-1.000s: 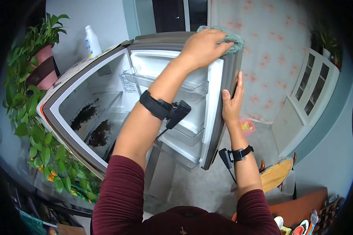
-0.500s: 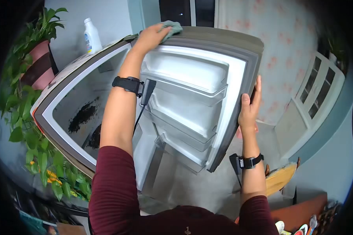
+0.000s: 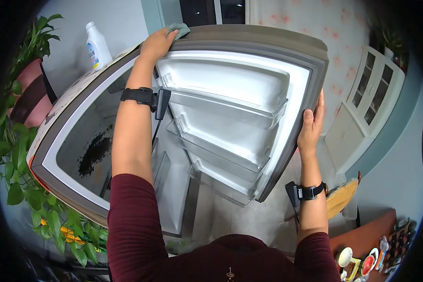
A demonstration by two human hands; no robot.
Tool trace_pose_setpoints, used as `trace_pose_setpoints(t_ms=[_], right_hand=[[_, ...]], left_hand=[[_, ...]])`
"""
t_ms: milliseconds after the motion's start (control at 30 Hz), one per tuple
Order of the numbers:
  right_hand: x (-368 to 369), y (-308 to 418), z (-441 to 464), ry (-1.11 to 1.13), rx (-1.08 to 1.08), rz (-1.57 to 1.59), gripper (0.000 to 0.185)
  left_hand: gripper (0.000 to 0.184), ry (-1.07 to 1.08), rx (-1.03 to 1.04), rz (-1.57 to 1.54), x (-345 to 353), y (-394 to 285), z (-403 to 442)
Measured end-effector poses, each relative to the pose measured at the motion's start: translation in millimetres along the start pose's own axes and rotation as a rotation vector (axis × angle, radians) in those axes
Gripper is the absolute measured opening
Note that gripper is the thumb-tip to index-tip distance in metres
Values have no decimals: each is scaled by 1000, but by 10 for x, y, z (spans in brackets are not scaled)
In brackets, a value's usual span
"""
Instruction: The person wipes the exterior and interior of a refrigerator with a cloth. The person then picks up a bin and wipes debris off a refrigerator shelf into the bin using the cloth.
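My left hand (image 3: 156, 44) presses a folded green cloth (image 3: 178, 31) onto the top edge of the open refrigerator door (image 3: 268, 36), near the hinge side. Its fingers are closed over the cloth. On the door's outer free edge rests my right hand (image 3: 311, 129), thumb on the inner side and fingers along the outside. The door's inner face carries several clear shelf bins (image 3: 230, 105), with nothing seen in them. Left of the door, the refrigerator's open compartment (image 3: 75, 136) shows a dark patch; my left forearm hides part of it.
A white bottle (image 3: 98, 49) stands on the refrigerator top. Potted plants (image 3: 30, 94) trail down its left side. At the right are a white cabinet (image 3: 357, 113), a wooden chair (image 3: 340, 199) and a table (image 3: 362, 230) with dishes. A curtain (image 3: 291, 19) hangs behind.
The door appears swung wider, its free edge further right with my right hand. My left hand and the cloth have shifted left along the top edge in view.
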State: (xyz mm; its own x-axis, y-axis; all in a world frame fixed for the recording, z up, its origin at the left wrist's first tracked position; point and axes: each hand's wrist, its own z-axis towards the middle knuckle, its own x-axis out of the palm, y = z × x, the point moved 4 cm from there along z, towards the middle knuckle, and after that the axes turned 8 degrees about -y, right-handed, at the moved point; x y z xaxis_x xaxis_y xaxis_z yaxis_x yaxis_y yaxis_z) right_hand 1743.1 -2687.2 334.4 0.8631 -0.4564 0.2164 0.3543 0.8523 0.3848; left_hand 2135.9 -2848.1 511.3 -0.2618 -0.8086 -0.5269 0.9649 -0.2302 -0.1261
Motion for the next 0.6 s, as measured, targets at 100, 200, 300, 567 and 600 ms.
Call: trace_pose_setpoints(t_ms=[100,200,300,567,600], right_hand=[[8,-32,-13,-6,27,36,64],[-19,-79,-30,-27,-5,-39,65],[-9,-71,-31,2,23,24,65],[14,-83,-29,6,27,29,60],[15,-82,-25,11,24,52,60]], left_hand=[[60,-17,23,-1,-2,29,-3],[63,61,52,14,-25,-2,18],[62,94,75,121,-108,-116,-19],[60,64,94,97,-40,-58,-14],[58,58,145,69,-108,-135,-66]])
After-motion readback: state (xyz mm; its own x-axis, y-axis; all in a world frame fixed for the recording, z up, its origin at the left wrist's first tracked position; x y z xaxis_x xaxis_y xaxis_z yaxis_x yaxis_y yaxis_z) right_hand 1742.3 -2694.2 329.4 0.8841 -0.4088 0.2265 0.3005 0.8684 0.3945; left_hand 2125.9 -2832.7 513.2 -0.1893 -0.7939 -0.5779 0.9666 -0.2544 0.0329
